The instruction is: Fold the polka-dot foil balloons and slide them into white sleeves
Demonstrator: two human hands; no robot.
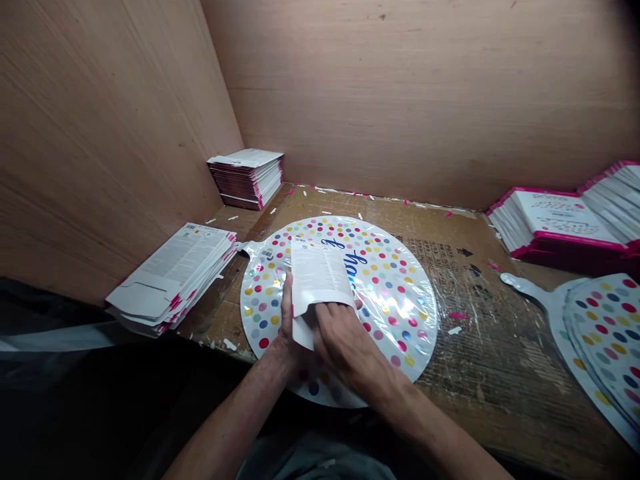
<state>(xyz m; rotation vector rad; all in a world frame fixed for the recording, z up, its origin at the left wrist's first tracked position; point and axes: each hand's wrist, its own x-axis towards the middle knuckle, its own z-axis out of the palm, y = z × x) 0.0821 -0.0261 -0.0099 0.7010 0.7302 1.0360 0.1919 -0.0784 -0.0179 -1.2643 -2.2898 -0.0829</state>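
A white printed paper envelope (320, 277) with an open lower end is held up over a round foil balloon (395, 287). The flat balloon carries colourful dots and blue lettering. My left hand (287, 317) grips the envelope by its left edge, thumb along the side. Into the open end reach the fingers of my right hand (343, 333), pressed together and bent. The envelope hides their tips, and whatever they hold is out of sight. The balloon's tail (245, 247) points left.
A stack of envelopes (175, 267) lies left, with another stack (247, 177) in the back corner. At right are folded pink-edged packs (560, 217) and more dotted balloons (600, 333). Wooden panels (400, 93) enclose the cardboard-covered table (475, 333), which has paper scraps on it.
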